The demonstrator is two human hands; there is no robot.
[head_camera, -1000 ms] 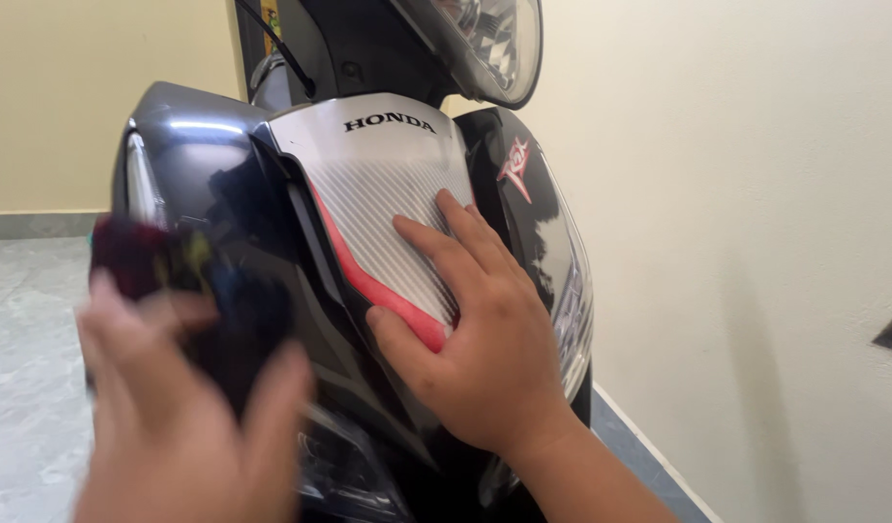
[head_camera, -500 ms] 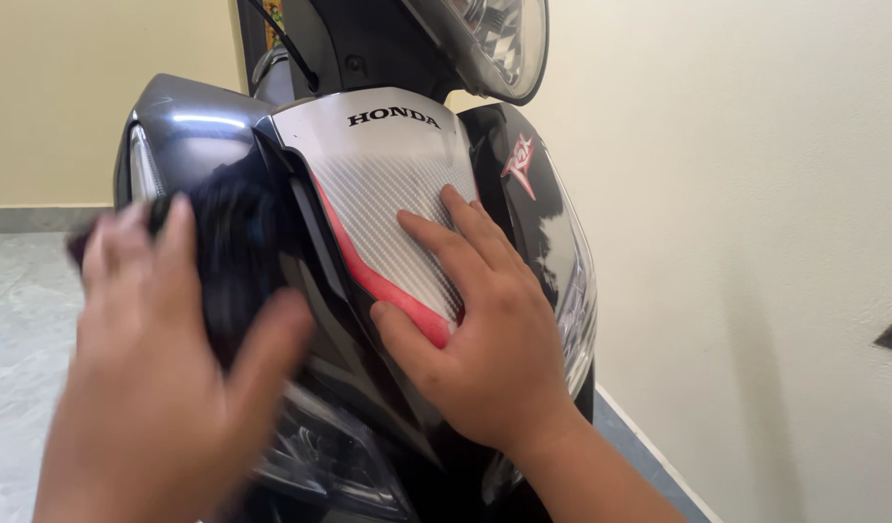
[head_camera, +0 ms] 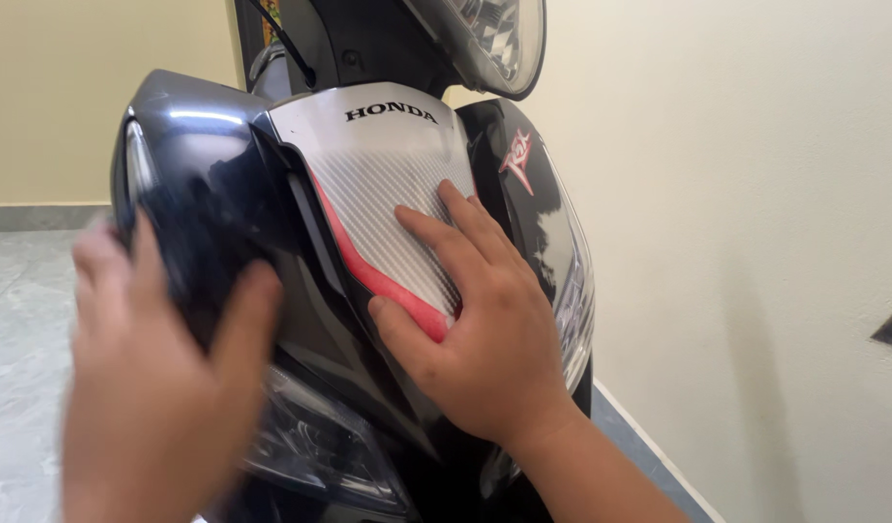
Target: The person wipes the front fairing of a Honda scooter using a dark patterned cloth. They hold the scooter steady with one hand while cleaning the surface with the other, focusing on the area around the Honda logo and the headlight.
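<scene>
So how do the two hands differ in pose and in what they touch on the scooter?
The right hand lies flat with fingers spread on the silver centre panel; the left hand presses a dark cloth against the grey side panel. The right hand looks sharp, the left hand blurred. The right hand holds nothing; the left hand holds the cloth. Both rest on the scooter's front.

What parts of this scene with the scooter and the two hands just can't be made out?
- Dark cloth, head view: mostly covered by the blurred left hand; its shape is unclear.
- Lower headlight: partly hidden behind both hands.
- Upper headlamp: cut off by the top edge.
- Silver panel: its lower part lies under the right hand.
- Scooter body below: cut off by the bottom edge.
</scene>
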